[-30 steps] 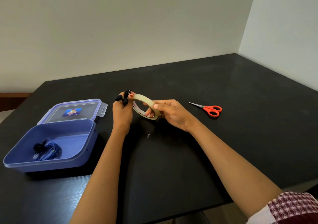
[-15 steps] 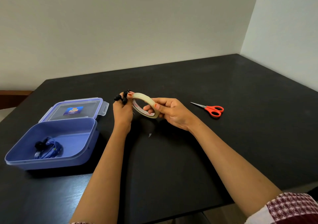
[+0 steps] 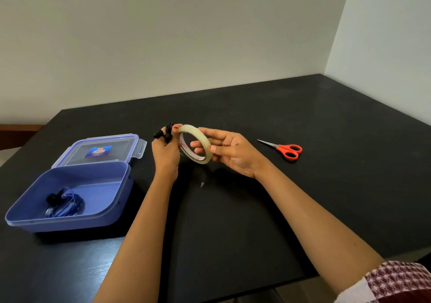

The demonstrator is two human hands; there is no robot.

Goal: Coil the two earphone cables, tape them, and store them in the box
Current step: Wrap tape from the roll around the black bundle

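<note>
My left hand (image 3: 166, 152) grips a coiled black earphone (image 3: 163, 133) above the middle of the black table; its earbuds stick out above my fingers and the coil is mostly hidden in my palm. My left thumb touches the rim of a clear tape roll (image 3: 195, 143). My right hand (image 3: 229, 152) pinches that roll by its right side, thumb on the outer edge. A coiled blue earphone (image 3: 65, 204) lies inside the open blue box (image 3: 109, 206) at the left.
The box's clear lid (image 3: 102, 150) lies flat behind the box. Red-handled scissors (image 3: 285, 149) rest on the table right of my hands. A small shiny scrap (image 3: 202, 184) lies below my hands. The table meets walls at the back and right.
Both hands stay together at the table's middle. My right fingers have shifted a little on the tape roll. Box, scissors and blue earphone have not moved.
</note>
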